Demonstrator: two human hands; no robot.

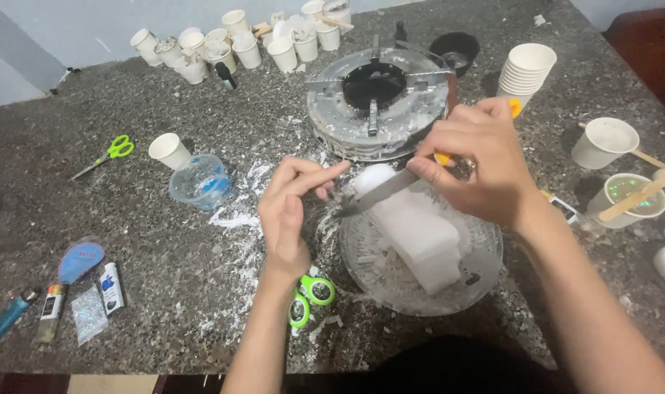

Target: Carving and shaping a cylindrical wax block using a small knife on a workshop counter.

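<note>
My right hand (475, 164) grips a knife (380, 191) by its orange handle, the blade pointing left and resting against the top of a white wax block (416, 237). The block lies in a clear glass dish (486, 266) among white shavings. My left hand (292, 211) hovers just left of the dish, fingers loosely curled, fingertips close to the blade tip, holding nothing.
A round gas burner (376, 95) sits behind the dish. Paper cups (234, 44) cluster at the back, a stack of cups (526, 69) at right. Green scissors (310, 295) lie near my wrist, another pair (113, 151) at left. A plastic container (200, 181), lighters (51, 310) and wax flakes lie about.
</note>
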